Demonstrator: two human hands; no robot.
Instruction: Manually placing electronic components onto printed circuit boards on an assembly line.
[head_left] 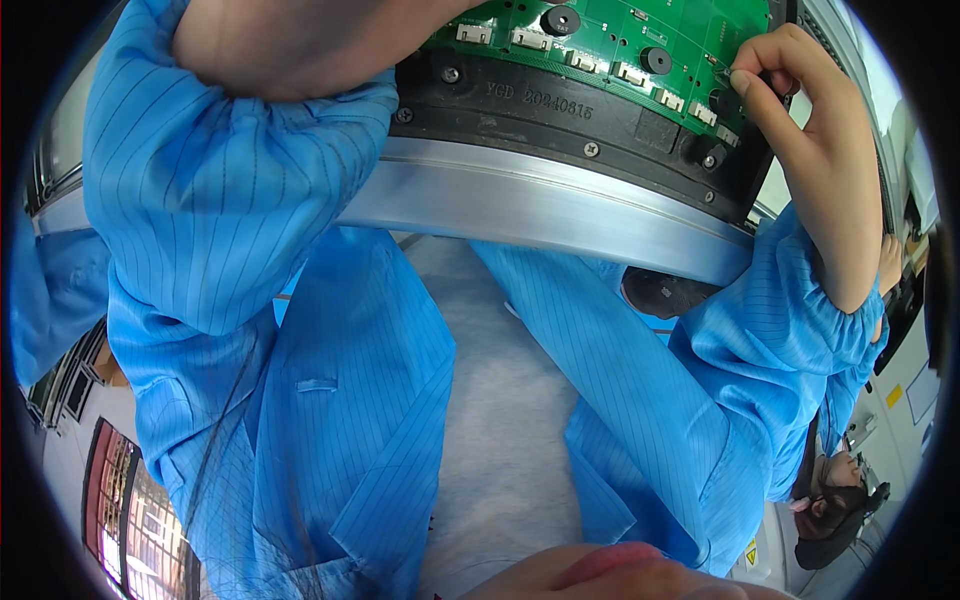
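Note:
A green circuit board [610, 38] lies in a black tray-like fixture [500, 112] at the top of the head view. Along its near edge sit several white connectors [583, 61], with round black parts [655, 60] behind them. My right hand [815, 100] is over the board's right end, thumb and index finger pinched together at its edge. Whatever is between those fingertips is too small to make out. My left hand [320, 45] reaches across the board's left side; its fingers lie beyond the picture's top edge, so their hold is hidden.
A silver metal rail [540, 198] runs along the near side of the fixture, close to my body. Screws [591, 149] stand in the fixture's border. Another person [838, 500] is at the lower right, and another hand [889, 262] shows beyond my right forearm.

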